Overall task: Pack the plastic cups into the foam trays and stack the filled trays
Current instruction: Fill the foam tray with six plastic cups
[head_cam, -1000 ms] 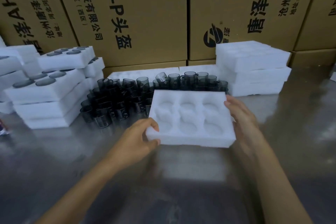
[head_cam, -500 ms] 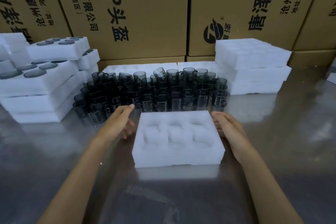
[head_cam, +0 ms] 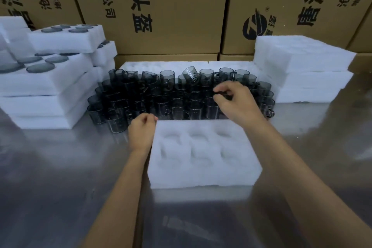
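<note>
Near the front edge of the steel table (head_cam: 60, 187), an empty foam tray (head_cam: 203, 157) is lying flat with its six round pockets facing up, none of them filled. Just beyond its far edge, a crowd of smoky grey plastic cups (head_cam: 161, 96) is standing in rows, a few at the back tilting or lying on others.

The right hand (head_cam: 235, 100) is reaching over the tray into the right part of that crowd, its fingers curling down around something dark among the cups; it looks like a pinch on a cup's rim or handle, but whether the hold is closed I cannot tell. The left hand (head_cam: 142, 133) is resting at the tray's far left corner, fingers loosely curled and holding nothing, seemingly steadying the foam.

So the step in hand appears to be the first pick for this tray. The next move is calling for lifting one cup clear without toppling its close neighbours, then lowering it upright into a pocket, probably a far one first.

Further out, filled trays (head_cam: 50, 78) with dark cup rims showing are sitting stacked at the left, where this tray should finally go. A stack of empty trays (head_cam: 302, 66) is waiting at the right, more foam is lying behind the cups, and printed cardboard boxes (head_cam: 161, 6) are lining the far side.
</note>
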Tool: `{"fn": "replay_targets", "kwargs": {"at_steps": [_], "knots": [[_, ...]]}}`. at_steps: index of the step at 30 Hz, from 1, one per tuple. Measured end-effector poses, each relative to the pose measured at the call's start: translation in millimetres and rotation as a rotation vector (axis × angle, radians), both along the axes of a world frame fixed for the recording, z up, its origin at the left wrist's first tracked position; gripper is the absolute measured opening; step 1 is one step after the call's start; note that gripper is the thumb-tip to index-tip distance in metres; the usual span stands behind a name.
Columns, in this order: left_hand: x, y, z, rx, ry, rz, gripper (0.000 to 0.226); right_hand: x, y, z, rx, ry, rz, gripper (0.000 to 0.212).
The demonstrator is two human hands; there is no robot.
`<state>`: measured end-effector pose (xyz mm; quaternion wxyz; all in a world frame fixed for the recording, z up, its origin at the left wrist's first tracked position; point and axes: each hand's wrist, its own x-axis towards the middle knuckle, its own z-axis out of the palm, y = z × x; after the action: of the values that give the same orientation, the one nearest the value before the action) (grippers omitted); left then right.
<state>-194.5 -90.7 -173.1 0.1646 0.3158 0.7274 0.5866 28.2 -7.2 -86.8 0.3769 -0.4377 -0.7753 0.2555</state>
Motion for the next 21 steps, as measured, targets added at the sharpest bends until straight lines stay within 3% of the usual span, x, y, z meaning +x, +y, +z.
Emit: {"fn": "replay_targets", "kwargs": {"at_steps": [2, 6, 11, 17, 21], "knots": [[-1, 4, 0, -0.005, -0.005, 0.005, 0.025, -33, 12, 19, 0.022, -0.155, 0.063, 0.018], [-1, 8, 3, 0.014, -0.031, -0.063, 0.032, -103, 38, 32, -0.134, -0.223, 0.171, 0.011], [-1, 12, 4, 0.029, -0.027, -0.117, 0.034, -166, 68, 9, -0.596, 0.010, 0.113, 0.011], [0, 15, 6, 0.033, -0.028, -0.145, 0.031, -201, 89, -4, -0.746, 0.162, 0.043, 0.028], [1, 14, 6, 0.019, -0.041, -0.151, 0.031, -204, 90, -3, -0.808, 0.249, 0.041, 0.017]]}}
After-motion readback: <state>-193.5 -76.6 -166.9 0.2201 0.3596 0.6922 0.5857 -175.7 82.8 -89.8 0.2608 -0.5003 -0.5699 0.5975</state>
